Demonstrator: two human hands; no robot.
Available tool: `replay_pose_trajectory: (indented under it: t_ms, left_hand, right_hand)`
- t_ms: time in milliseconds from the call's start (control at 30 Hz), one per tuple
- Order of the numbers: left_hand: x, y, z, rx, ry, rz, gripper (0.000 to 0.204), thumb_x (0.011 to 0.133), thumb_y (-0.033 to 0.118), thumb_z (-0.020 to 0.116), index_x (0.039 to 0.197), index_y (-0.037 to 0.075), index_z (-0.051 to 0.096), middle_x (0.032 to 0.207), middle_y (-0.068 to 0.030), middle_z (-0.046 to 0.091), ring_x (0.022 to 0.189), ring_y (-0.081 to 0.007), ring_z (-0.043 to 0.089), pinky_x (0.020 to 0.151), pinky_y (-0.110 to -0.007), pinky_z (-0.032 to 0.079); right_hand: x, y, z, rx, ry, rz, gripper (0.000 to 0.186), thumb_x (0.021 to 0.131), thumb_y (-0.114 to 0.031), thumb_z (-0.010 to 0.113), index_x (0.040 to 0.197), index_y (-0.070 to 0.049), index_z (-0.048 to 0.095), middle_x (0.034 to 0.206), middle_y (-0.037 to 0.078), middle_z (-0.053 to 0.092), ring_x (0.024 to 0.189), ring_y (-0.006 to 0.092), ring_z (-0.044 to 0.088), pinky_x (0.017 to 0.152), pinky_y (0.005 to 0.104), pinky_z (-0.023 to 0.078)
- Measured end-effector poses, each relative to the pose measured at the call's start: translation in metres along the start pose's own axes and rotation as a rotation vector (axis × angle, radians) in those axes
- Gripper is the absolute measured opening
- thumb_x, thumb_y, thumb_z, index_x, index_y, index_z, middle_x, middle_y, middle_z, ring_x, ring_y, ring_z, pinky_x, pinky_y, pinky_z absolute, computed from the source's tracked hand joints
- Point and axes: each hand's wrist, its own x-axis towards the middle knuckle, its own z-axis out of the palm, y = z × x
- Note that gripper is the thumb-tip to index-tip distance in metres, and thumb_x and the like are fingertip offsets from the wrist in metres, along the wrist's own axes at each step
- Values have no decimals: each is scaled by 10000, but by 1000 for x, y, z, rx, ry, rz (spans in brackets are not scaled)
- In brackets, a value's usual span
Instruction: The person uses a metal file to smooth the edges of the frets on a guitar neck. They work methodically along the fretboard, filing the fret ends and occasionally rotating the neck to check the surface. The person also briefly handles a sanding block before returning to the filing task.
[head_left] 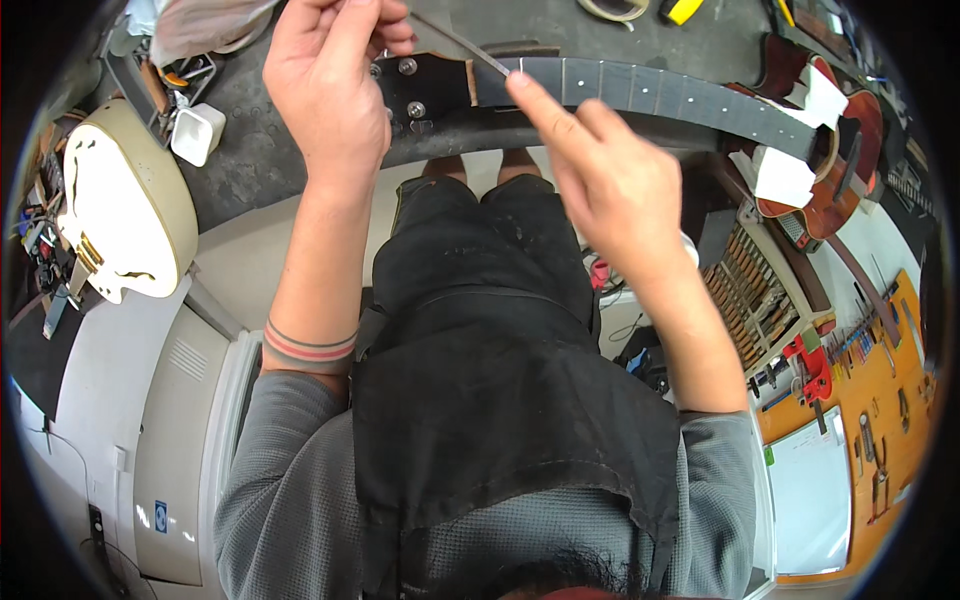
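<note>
Along the near edge of the bench (pixel 245 165) lies a dark guitar neck (pixel 640 88). Above it, the right hand (pixel 610 165) rests its index fingertip on one end of a thin tool (pixel 460 44); its other fingers curl under, so I cannot tell how that grip stands. The left hand (pixel 335 90) grips the tool's other end. Farther from that edge sits a tape roll (pixel 598 12).

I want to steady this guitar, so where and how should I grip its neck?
Probably grip the middle of the guitar neck, coming from your near side. It runs long and slim across the bench, bare between your right hand and the white sheets. The headstock carries metal hardware. Clearance underneath isn't visible.
</note>
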Motion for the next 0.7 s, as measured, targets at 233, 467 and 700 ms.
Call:
replay_pose_trajectory:
  t_ms: [233,467,700]
  left_hand:
    - [-23,48,5,278,-116,7,196,1112,57,672,1260,-47,746,996,-73,760,870,-130,697,782,-288,575]
    - [-78,186,98,411,-626,824,233,1005,-180,600,1139,-45,733,1009,-166,760,852,-233,717,751,-317,581]
    - [-209,325,190,305,-930,1409,141,1022,39,646,1161,24,660,1007,-121,737,796,-237,694,664,-360,568]
  right_hand:
    - [-71,-35,-22,261,18,178,618,1011,-39,734,1597,-221,666,890,131,683,729,344,683,687,455,564]
    - [-129,-8,-69,203,180,182,512,1043,-123,721,1551,-172,682,1060,129,796,872,347,769,764,448,618]
    - [-162,49,-112,264,219,142,401,1059,-169,714,1458,-131,743,1202,178,815,1010,394,783,864,472,625]
